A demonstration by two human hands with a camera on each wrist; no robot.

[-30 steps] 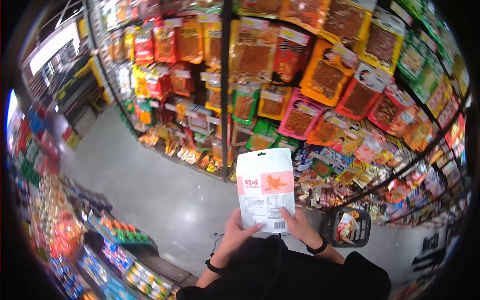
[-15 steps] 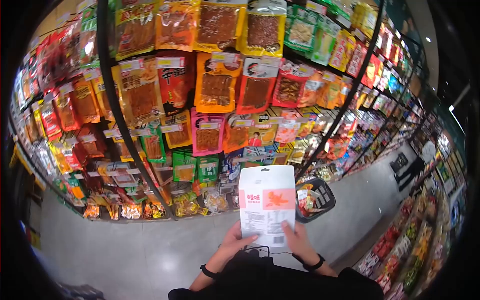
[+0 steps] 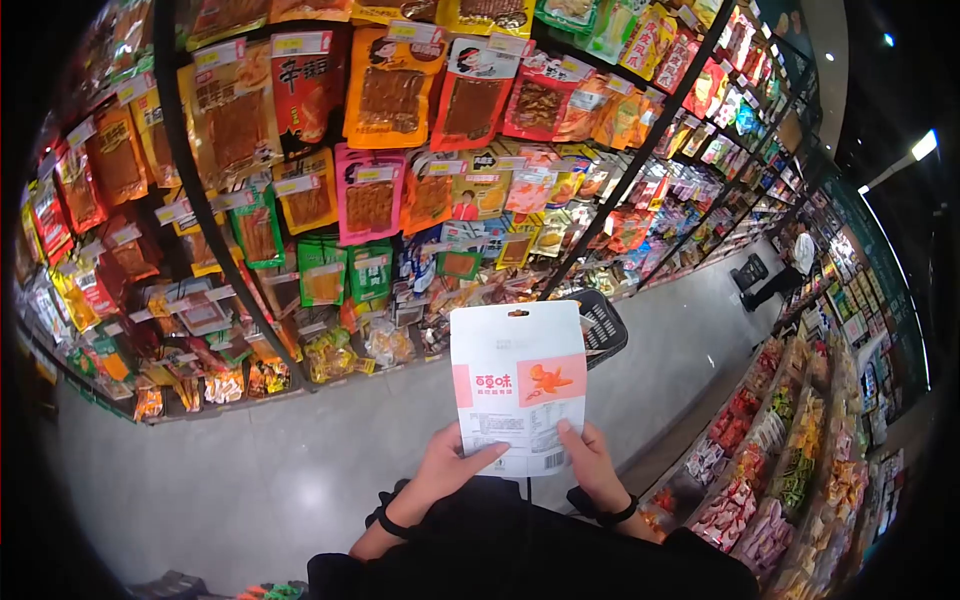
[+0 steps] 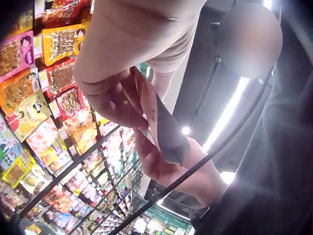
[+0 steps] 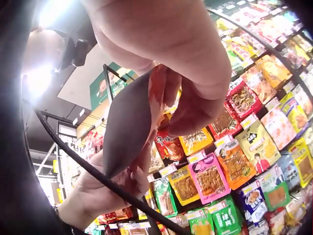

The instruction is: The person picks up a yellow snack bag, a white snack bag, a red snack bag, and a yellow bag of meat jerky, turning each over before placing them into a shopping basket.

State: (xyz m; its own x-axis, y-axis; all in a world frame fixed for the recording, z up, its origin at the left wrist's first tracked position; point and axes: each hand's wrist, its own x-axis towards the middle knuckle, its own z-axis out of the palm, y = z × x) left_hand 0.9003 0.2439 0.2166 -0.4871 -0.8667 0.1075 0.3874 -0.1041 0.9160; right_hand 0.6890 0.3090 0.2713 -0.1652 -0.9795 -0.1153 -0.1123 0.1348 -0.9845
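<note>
A white-and-pink snack pouch is held up in front of the body, its printed back toward the head camera. It has a hang hole at the top, an orange picture and a barcode low down. My left hand grips the lower left corner, thumb across the front. At the lower right edge, my right hand pinches the pouch with its thumb on the printed side. Both wrist views show the pouch's bottom from below, with fingers curled behind it.
Racks of hanging snack packets stand ahead. A dark shopping basket is partly hidden behind the pouch. Bins of wrapped sweets line the right, and a person stands farther down the aisle.
The head view has swung right, bringing the sweet bins and the far aisle into sight. Both hands keep hold of the pouch, which now covers more of the basket.
</note>
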